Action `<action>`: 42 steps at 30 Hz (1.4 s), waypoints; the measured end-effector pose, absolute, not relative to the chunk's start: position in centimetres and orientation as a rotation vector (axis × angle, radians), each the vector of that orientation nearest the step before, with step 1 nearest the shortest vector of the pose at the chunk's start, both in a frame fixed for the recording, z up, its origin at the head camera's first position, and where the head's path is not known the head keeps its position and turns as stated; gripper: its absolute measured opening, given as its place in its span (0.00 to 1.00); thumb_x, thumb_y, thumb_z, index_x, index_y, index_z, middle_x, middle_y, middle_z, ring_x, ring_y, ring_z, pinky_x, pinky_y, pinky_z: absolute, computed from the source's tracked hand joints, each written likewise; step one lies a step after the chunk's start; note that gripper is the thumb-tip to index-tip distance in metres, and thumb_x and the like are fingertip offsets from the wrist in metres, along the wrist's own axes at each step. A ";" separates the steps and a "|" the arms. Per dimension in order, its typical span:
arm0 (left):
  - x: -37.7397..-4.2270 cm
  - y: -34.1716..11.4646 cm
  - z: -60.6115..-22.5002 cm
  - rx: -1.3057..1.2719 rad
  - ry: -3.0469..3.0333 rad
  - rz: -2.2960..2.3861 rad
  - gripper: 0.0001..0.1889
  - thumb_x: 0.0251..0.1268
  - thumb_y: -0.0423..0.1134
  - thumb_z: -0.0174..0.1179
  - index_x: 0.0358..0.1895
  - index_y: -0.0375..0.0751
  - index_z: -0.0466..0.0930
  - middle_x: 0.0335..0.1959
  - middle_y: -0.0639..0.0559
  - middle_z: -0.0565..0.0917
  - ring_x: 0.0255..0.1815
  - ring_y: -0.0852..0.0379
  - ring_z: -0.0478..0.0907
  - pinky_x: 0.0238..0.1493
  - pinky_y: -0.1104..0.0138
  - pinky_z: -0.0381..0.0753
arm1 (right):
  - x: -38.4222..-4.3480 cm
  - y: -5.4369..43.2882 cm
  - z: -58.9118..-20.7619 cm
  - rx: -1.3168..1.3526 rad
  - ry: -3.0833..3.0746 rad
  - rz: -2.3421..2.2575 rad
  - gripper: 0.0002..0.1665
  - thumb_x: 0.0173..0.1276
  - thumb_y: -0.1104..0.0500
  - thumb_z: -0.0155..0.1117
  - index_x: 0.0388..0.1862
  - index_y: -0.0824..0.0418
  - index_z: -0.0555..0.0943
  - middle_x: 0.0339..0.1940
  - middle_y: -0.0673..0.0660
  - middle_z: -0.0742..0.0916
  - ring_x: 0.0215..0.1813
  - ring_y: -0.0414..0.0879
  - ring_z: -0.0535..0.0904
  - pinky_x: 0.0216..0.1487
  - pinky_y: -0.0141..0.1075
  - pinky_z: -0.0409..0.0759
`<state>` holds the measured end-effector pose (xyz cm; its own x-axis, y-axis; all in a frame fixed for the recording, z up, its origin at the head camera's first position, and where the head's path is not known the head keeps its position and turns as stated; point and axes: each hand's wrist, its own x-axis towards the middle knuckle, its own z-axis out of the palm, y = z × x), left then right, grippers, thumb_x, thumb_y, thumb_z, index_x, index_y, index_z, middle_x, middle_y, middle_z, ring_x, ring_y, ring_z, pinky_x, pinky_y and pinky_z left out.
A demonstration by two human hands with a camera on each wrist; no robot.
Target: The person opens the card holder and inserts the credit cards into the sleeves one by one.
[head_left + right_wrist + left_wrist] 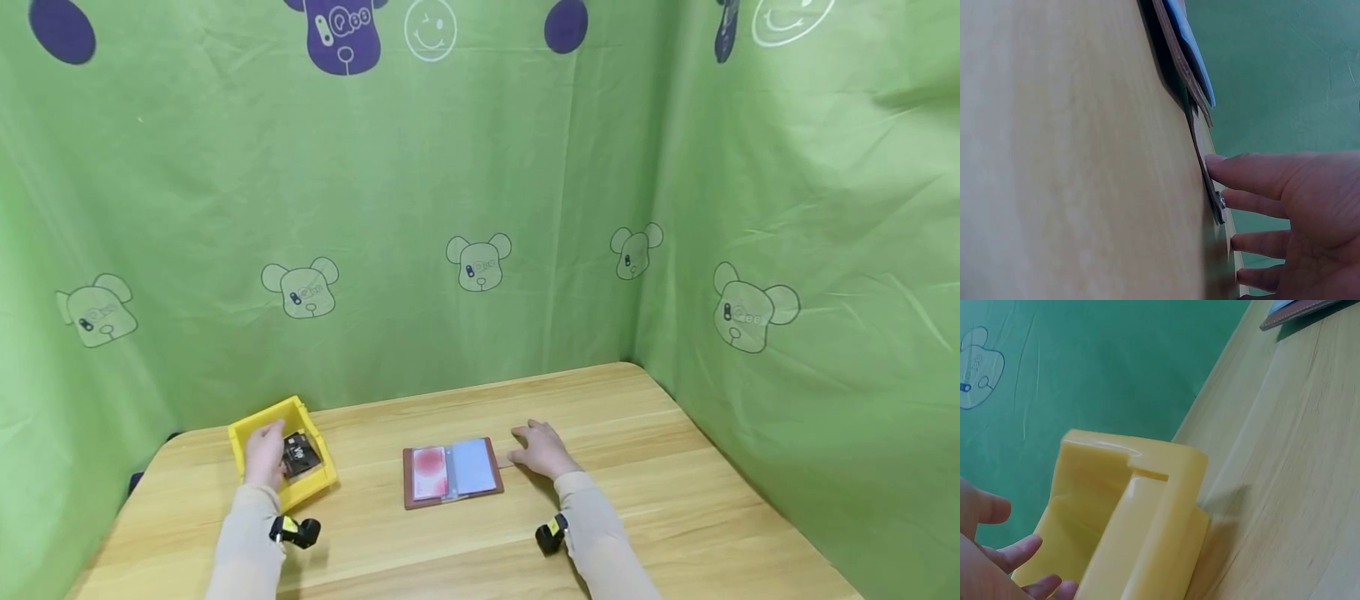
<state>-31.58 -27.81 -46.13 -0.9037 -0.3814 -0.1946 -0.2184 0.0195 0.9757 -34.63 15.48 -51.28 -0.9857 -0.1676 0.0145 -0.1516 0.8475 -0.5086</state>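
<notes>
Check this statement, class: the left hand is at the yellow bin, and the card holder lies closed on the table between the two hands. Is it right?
Not quite: the card holder lies open, as the head view shows. It does lie on the table between the hands, with the left hand at the yellow bin.

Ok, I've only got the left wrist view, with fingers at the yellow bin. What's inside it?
Observer: The head view shows a black card with light lettering in the yellow bin.
Operator: And the brown corner at my top right?
Observer: That's a card holder, lying open on the table.
Operator: Where's the right hand?
Observer: At the strap that sticks out from the card holder's right side, as the head view shows it.
</notes>
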 end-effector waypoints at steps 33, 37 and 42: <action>-32.3 -28.5 -47.1 0.654 -2.215 -1.872 0.35 0.56 0.19 0.38 0.73 0.25 0.53 0.69 0.23 0.60 0.40 0.49 0.73 0.24 0.72 0.77 | -34.5 15.4 -51.4 -0.255 2.978 -0.848 0.31 0.63 0.54 0.66 0.63 0.66 0.76 0.71 0.74 0.68 0.74 0.72 0.57 0.76 0.62 0.53; -32.2 -28.6 -46.0 0.646 -2.254 -1.698 0.34 0.55 0.19 0.41 0.71 0.24 0.57 0.66 0.26 0.65 0.56 0.40 0.69 0.25 0.78 0.72 | -34.6 15.4 -51.4 -0.256 2.982 -0.849 0.31 0.63 0.54 0.66 0.63 0.66 0.76 0.71 0.74 0.68 0.74 0.73 0.57 0.75 0.62 0.53; -31.7 -28.7 -44.3 0.605 -2.141 -1.760 0.34 0.57 0.18 0.44 0.72 0.23 0.55 0.65 0.28 0.65 0.54 0.45 0.70 0.29 0.84 0.72 | -34.7 15.5 -51.4 -0.270 2.997 -0.821 0.31 0.63 0.54 0.67 0.63 0.66 0.76 0.70 0.74 0.69 0.73 0.72 0.58 0.75 0.62 0.54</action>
